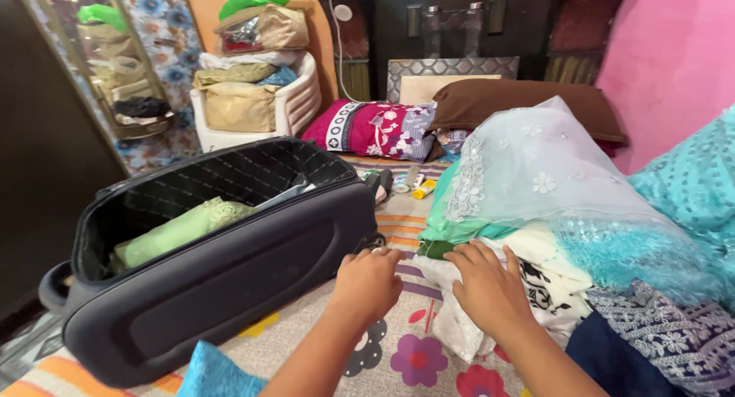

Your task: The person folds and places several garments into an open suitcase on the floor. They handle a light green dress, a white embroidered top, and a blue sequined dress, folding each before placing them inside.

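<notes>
My left hand (pixel 367 281) rests palm down on the floral bedsheet (pixel 413 351), right beside the wall of an open black suitcase (pixel 230 267). My right hand (pixel 488 284) lies flat on a white garment with black print (pixel 540 278) at the foot of a pile of clothes. A pale blue embroidered fabric (pixel 536 175) tops that pile, with green cloth (pixel 452 228) beneath it. Inside the suitcase lies a light green folded garment (pixel 180 230). Neither hand grips anything.
Turquoise sequinned fabric (pixel 689 190) and a navy patterned cloth (pixel 666 336) lie at the right. A magenta floral pillow (pixel 375 129) and a brown pillow (pixel 521 102) sit at the bed's head. Small tubes (pixel 417 184) lie near them. A white plastic chair (pixel 253 98) holds bags.
</notes>
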